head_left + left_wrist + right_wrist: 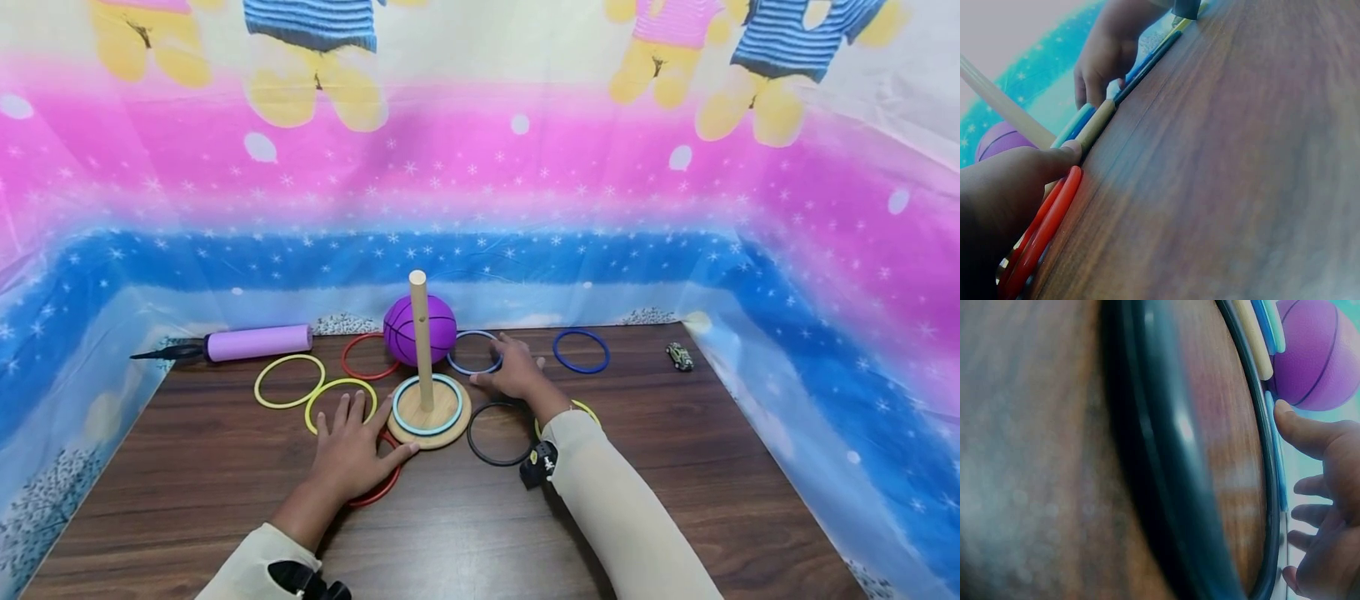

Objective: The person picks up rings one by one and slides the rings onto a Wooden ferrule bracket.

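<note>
The right hand (513, 368), fingers spread, lies at the light-blue ring (474, 332) just below the frame's centre, while the spread left hand (349, 454) has its thumb by the wooden stand (425, 367), lower centre; a light rim pinch, stand steadied, probably lifts cleanest.

A pale wooden stand (422, 350) — a round base with an upright peg — bears a turquoise ring (427, 432) lying around the peg, with the thumb of the left hand (348, 458) at its rim. Partly under that hand, a red ring (384, 492) lies just beside the base; beyond the stand lies a light blue ring (474, 372) — its right side at the right hand (517, 368).
</note>
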`<state>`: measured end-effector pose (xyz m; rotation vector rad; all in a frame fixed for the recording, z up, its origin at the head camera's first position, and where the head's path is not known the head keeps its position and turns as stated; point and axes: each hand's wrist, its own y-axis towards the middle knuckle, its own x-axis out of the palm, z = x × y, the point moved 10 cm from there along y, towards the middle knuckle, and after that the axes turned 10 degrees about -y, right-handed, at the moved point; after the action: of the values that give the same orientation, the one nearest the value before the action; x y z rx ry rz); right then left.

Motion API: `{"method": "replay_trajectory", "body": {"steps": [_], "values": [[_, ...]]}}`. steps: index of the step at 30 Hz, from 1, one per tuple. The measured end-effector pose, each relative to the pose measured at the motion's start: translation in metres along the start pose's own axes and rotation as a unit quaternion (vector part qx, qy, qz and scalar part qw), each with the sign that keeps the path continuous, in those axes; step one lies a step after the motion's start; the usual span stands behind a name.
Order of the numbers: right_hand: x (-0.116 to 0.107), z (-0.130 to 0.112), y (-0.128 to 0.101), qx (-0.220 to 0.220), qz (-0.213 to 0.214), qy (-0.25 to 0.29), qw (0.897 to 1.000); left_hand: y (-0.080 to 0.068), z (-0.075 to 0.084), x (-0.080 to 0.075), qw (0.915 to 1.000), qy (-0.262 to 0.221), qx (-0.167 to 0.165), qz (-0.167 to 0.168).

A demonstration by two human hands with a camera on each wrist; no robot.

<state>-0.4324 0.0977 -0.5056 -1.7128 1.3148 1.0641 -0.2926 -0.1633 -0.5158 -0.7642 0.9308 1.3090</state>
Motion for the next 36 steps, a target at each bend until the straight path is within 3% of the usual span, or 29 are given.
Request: {"method": "replay_trajectory", "body": {"steps": [6,13,19,24,30,36], "values": [[-0.0002,0.0003,0.0005,0.012,-0.007,-0.026,1.000,0.0007,-0.0013,-0.0005,1.0000,0.003,0.000,0.000],[-0.0080,-0.0003,0.0004,0.022,0.028,-0.018,0.999,0.0006,-0.0019,0.0005,1.0000,0.007,0.000,-0.001],[-0.0078,-0.0001,0.0006,0.018,0.032,-0.025,0.999,-0.0003,-0.0009,-0.0002,1.0000,0.005,0.002,-0.002],[-0.0073,0.0002,-0.0008,0.005,0.027,-0.001,1.000,0.0001,-0.0003,-0.0009,1.0000,0.003,0.001,-0.004],[-0.0015,0.0038,-0.0011,0.004,0.004,-0.013,1.000,0.0006,-0.0011,0.0001,1.0000,0.003,-0.003,-0.006],[-0.0002,0.0064,0.0008,0.003,0.011,-0.016,1.000,0.0006,-0.0011,0.0013,1.0000,0.001,-0.003,-0.008]]}}
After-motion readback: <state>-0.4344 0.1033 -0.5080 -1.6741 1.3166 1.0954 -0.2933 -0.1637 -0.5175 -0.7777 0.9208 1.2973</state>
